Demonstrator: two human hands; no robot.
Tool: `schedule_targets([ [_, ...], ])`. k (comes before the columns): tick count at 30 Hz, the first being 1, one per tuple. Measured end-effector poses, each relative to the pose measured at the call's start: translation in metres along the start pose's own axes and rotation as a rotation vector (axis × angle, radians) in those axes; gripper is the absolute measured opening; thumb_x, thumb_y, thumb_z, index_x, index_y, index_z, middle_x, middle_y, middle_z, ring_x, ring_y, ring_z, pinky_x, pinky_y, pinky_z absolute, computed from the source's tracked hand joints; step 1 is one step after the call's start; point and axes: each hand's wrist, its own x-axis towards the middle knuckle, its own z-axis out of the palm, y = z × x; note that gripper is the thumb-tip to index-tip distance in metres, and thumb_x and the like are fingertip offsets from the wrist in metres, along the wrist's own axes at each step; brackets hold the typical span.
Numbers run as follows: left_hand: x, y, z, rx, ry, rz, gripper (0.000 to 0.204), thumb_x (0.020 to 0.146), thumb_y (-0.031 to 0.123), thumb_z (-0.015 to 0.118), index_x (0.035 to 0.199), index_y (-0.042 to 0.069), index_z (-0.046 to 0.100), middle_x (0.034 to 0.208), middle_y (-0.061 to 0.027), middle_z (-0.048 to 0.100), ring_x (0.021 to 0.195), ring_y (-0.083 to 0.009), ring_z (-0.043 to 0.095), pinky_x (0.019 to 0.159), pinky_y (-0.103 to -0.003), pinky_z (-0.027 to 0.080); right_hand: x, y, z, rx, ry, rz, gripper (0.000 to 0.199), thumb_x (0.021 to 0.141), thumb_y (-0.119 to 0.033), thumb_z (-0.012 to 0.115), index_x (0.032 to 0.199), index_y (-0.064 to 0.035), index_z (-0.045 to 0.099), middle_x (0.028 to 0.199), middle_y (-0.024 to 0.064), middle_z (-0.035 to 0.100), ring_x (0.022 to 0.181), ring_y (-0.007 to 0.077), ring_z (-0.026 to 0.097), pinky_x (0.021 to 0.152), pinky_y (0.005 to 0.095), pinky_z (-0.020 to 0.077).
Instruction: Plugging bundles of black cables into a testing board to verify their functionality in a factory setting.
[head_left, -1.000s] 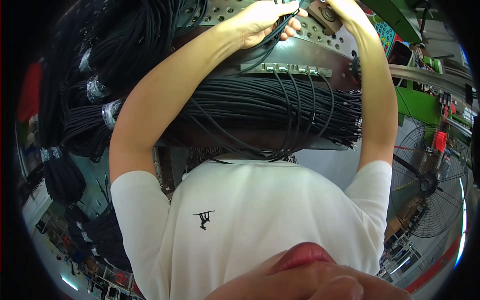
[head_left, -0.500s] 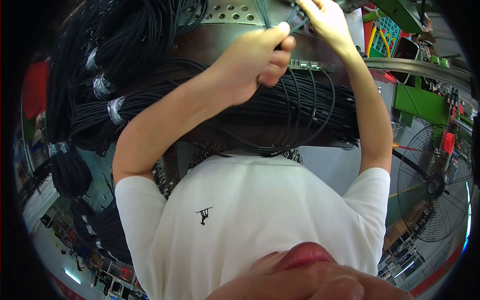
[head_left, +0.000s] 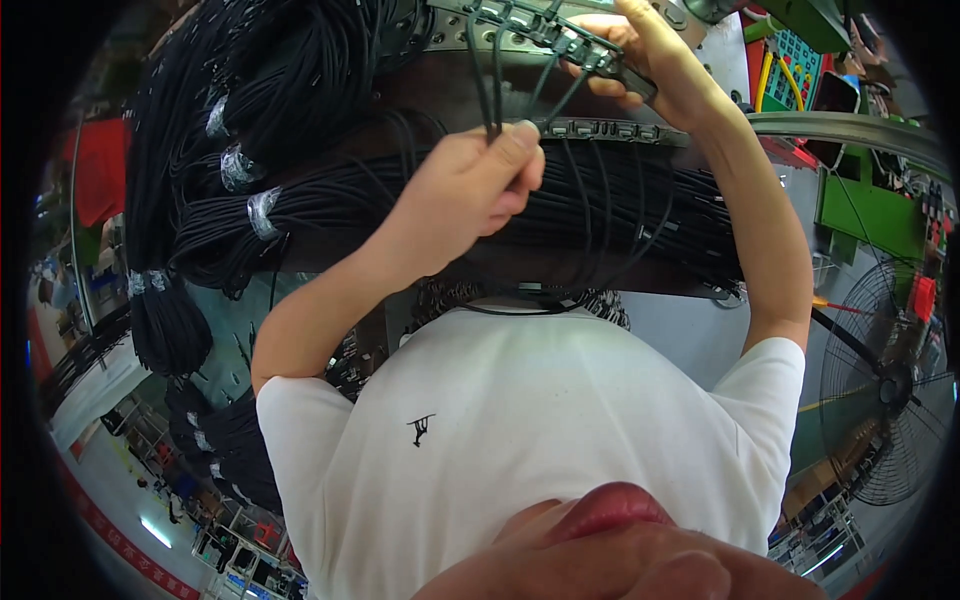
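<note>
My left hand [head_left: 468, 195] is closed around several thin black cables [head_left: 485, 85], which fan upward from the fist. Their upper ends sit in a narrow metal strip fixture [head_left: 560, 42] with small blocks along it. Gripping the right end of that strip is my right hand [head_left: 660, 62], fingers beneath it and thumb on top. The strip lies tilted, lower on the right, above a perforated metal plate [head_left: 450, 32]. Closer to me, a second slotted strip [head_left: 610, 131] lies on the dark work surface, with cables looping down from it.
Long bundles of black cable [head_left: 330, 205], bound with clear wrap, lie across the bench and hang at the left. On the right are a curved metal rail [head_left: 850, 128], a green machine part [head_left: 870, 205], a control panel [head_left: 790, 75] and a black fan [head_left: 890, 385].
My left hand has moved left and toward me with the cables. The strip fixture has come into view, my right hand now gripping its end. The whole view has shifted slightly.
</note>
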Motion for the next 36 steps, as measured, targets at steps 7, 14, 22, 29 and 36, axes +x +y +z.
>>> schedule_targets([
  [7,-0.022,-0.001,-0.013,-0.145,-0.126,-0.041,0.040,0.100,0.038,0.049,0.072,0.010,0.047,0.056,0.0053,0.036,0.047,-0.0043,0.028,0.042,-0.023,0.019,0.007,0.030,-0.024,-0.640,0.089,-0.341,0.031,0.099,-0.036,0.054,0.088,-0.0085,0.062,0.069,-0.0081,0.046,0.052,-0.0002,0.035,0.043,0.0175,0.0232],
  [14,-0.053,0.028,-0.044,-0.308,0.031,0.385,0.036,0.101,0.031,0.044,0.069,0.015,0.041,0.051,0.0069,0.032,0.039,-0.0050,0.023,0.038,-0.024,0.017,0.037,0.013,-0.004,-0.691,-0.046,-0.443,0.045,0.101,-0.047,0.045,0.090,-0.0075,0.061,0.070,0.0004,0.057,0.054,0.0081,0.048,0.047,0.0239,0.0342],
  [22,-0.089,0.063,-0.115,-0.322,0.018,0.888,0.034,0.105,0.025,0.034,0.073,0.014,0.038,0.059,0.0009,0.033,0.046,-0.0080,0.029,0.046,-0.024,0.027,0.037,0.026,-0.035,-1.209,0.354,-0.841,0.027,0.094,-0.026,0.055,0.088,-0.0036,0.067,0.081,0.0132,0.067,0.074,0.0300,0.062,0.069,0.0392,0.0497],
  [29,-0.035,0.100,-0.245,0.788,1.082,0.200,0.054,0.102,0.046,0.040,0.113,-0.002,0.062,0.098,-0.0142,0.071,0.079,-0.0157,0.065,0.075,-0.025,0.049,0.010,0.032,-0.030,-1.673,0.520,-1.225,0.034,0.090,-0.028,0.063,0.116,-0.0058,0.060,0.101,0.0116,0.063,0.090,0.0256,0.061,0.079,0.0353,0.0497],
  [36,0.016,0.025,-0.045,0.532,-0.078,-0.169,0.046,0.102,0.038,0.045,0.098,-0.002,0.068,0.072,-0.0090,0.068,0.055,-0.0106,0.061,0.053,-0.022,0.050,-0.028,0.078,-0.043,-1.290,0.212,-0.692,0.019,0.091,-0.019,0.064,0.103,-0.0056,0.066,0.093,0.0076,0.065,0.085,0.0249,0.062,0.075,0.0342,0.0503],
])
